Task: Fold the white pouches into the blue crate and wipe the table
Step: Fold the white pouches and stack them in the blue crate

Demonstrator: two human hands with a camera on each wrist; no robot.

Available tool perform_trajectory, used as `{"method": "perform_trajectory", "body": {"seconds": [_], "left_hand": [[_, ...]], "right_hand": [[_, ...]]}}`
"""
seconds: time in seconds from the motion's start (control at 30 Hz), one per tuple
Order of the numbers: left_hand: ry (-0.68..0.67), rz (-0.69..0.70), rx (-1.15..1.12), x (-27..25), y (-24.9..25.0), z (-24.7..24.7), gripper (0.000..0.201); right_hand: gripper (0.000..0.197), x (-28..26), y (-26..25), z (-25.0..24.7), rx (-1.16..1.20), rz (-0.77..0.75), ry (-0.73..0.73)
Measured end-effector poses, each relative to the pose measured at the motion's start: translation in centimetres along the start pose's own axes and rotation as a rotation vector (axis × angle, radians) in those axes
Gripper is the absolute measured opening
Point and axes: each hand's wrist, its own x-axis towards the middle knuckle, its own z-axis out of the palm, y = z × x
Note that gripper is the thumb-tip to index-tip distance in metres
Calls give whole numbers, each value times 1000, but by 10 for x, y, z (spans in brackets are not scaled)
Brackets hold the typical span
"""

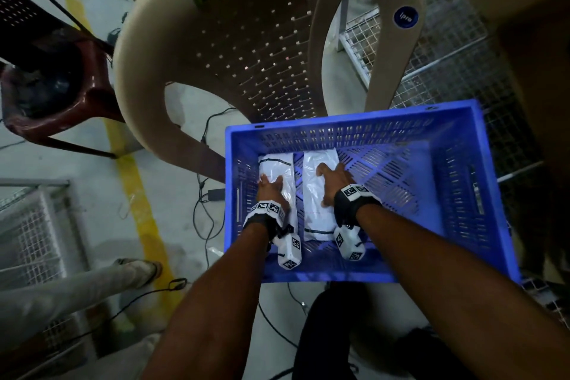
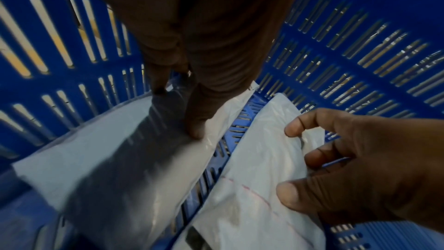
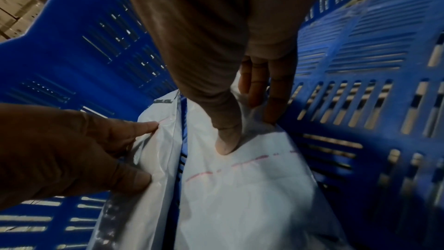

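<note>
The blue slotted crate [image 1: 348, 120] stands on the floor in front of me with both my hands inside it. Two folded white pouches lie side by side on its bottom at the left. My left hand [image 1: 271, 187] rests on the left pouch [image 1: 277, 166], its thumb [image 2: 195, 132] pressing down and its fingers stretched out. My right hand [image 1: 334, 182] is on the right pouch [image 1: 314, 216]. Its thumb [image 3: 225, 145] and fingers bunch the plastic between them. A faint red line crosses this pouch [image 3: 240, 197]. The crate's right half holds nothing.
A beige plastic chair [image 1: 246, 40] stands just behind the crate, with a maroon chair [image 1: 46, 86] to the left. Wire mesh racks [image 1: 431, 55] are at the right and lower left. Cables [image 1: 203, 210] trail over the floor beside a yellow line [image 1: 138, 194]. Another person's foot [image 1: 142, 268] is at left.
</note>
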Motion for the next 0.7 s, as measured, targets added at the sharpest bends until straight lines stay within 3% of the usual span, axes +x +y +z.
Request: {"method": "perform_trajectory", "body": {"seconds": [0.3, 0.4, 0.47, 0.7], "left_hand": [[84, -24, -31, -1, -1, -2, 86], [137, -3, -29, -13, 0, -13, 58], [192, -6, -160, -27, 7, -26, 38], [228, 105, -611, -94, 67, -86, 24]], "right_hand": [[76, 0, -12, 3, 34, -77, -20], [76, -14, -6, -13, 75, -82, -13], [68, -30, -3, -33, 127, -94, 30], [20, -113, 21, -128, 475, -71, 232]]}}
